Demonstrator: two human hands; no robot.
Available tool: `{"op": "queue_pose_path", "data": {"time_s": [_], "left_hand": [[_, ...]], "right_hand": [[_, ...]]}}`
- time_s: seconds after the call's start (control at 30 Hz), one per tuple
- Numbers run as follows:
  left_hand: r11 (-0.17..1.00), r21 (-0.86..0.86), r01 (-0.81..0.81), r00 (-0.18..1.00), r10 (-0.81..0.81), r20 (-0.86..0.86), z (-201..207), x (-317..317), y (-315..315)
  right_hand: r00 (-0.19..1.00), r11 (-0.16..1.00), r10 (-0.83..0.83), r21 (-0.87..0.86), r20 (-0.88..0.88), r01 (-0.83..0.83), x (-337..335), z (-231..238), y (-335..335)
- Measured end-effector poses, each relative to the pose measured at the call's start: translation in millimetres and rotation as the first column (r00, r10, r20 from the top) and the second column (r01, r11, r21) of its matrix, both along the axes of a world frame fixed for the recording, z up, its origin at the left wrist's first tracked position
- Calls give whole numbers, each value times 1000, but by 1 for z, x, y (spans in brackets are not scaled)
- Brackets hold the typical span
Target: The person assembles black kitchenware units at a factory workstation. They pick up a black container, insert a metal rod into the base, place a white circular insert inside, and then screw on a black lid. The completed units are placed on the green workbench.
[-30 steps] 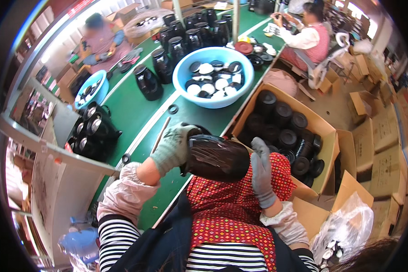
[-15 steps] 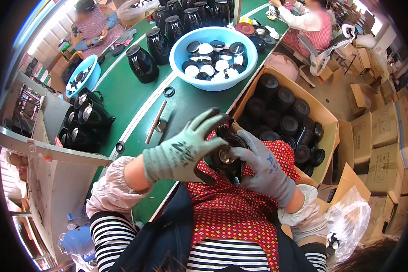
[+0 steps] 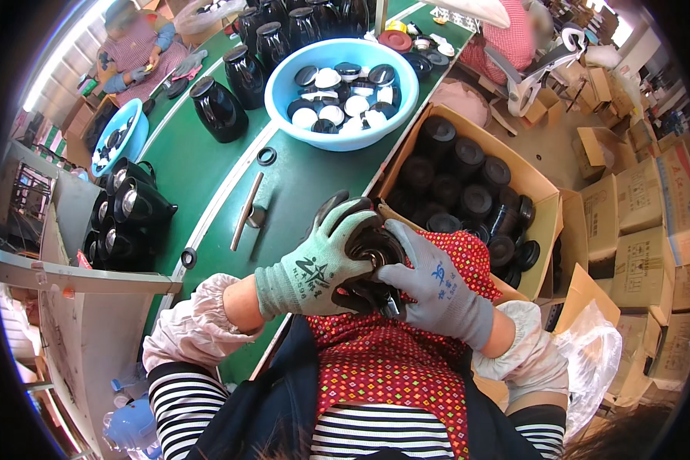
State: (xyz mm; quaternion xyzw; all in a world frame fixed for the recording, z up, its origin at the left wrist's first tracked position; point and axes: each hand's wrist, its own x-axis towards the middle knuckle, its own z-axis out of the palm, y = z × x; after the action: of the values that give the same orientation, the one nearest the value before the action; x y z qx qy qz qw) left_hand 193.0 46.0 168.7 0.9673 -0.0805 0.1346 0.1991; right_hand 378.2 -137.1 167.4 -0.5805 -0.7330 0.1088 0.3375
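A glossy black vessel (image 3: 372, 247) with a round opening tilts toward me in front of my apron; the gloves hide most of it. My left hand (image 3: 314, 264), in a pale green glove with dark fingertips, curls round its left side. On the other side my right hand (image 3: 441, 284), in a grey glove, grips the vessel with thumb and fingers at its rim. Beyond my left hand, a thin metal rod (image 3: 247, 211) and a short metal cylinder (image 3: 258, 215) rest on the green table (image 3: 215, 176). One black ring (image 3: 266, 156) lies past the rod, another black ring (image 3: 188, 257) nearer the left edge.
A blue basin (image 3: 345, 142) of black and white lids stands ahead, beside upright glossy black vessels (image 3: 219, 111). Black jugs (image 3: 134, 205) cluster at left. To the right, an open carton (image 3: 548, 244) holds black lidded pieces. Two people work at the far side.
My left hand, spread open before, has closed round the vessel. The vessel has turned, and its opening sits between both gloves. The whole view has shifted slightly.
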Motion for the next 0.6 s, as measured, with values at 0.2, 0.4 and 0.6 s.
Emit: {"op": "queue_pose_path", "data": {"time_s": [0.2, 0.4, 0.6], "left_hand": [[925, -316, -211, 923, 295, 246, -14, -13, -3], [732, -532, -426, 773, 600, 206, -47, -17, -80], [764, -312, -565, 798, 602, 30, -105, -76, -17]], "right_hand": [[679, 967, -212, -49, -703, 251, 5, -23, -13], [-139, 891, -349, -374, -927, 258, 13, -108, -36], [771, 817, -539, 13, -339, 577, 77, -54, -33]]}}
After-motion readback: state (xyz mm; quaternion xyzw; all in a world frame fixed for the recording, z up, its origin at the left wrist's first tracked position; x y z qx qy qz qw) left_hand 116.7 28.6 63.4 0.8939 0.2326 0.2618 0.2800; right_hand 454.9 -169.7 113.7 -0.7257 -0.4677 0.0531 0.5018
